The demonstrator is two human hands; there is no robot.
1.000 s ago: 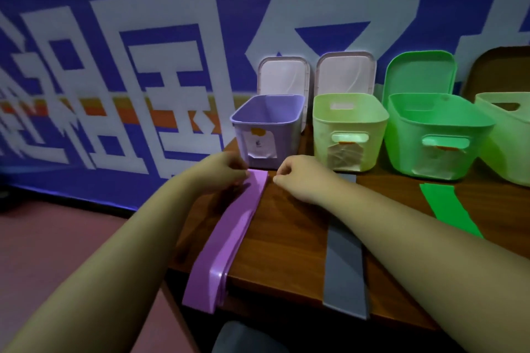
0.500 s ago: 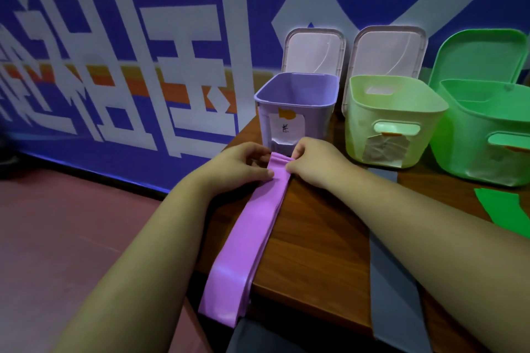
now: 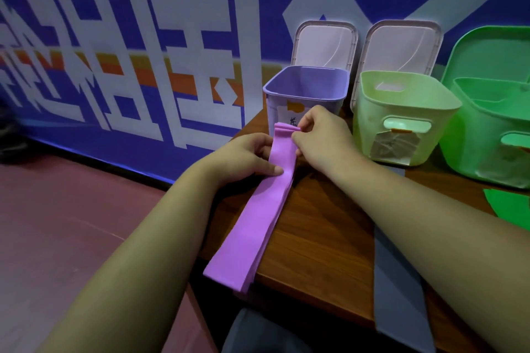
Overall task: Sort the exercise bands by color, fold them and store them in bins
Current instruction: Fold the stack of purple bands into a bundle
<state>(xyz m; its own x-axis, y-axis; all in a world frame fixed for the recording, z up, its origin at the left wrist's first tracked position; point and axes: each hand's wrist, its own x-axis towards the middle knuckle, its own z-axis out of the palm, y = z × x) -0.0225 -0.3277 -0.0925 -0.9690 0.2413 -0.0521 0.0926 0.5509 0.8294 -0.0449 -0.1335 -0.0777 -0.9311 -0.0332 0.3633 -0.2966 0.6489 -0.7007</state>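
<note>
The wooden table (image 3: 315, 238) carries a purple bin (image 3: 286, 94) at its far left corner. The folded purple band (image 3: 258, 226) lies along the table's left edge, its near end overhanging. The left hand (image 3: 243, 157) pinches the band's side, and the right hand (image 3: 321, 135) pinches its far end.

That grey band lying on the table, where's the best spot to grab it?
Take the grey band by its near end, which seems to stick out past the front edge of the table. Come from the front and pinch it top and bottom. Everywhere else it lies flat on the wood, so fingers have no room underneath for a grip.
</note>
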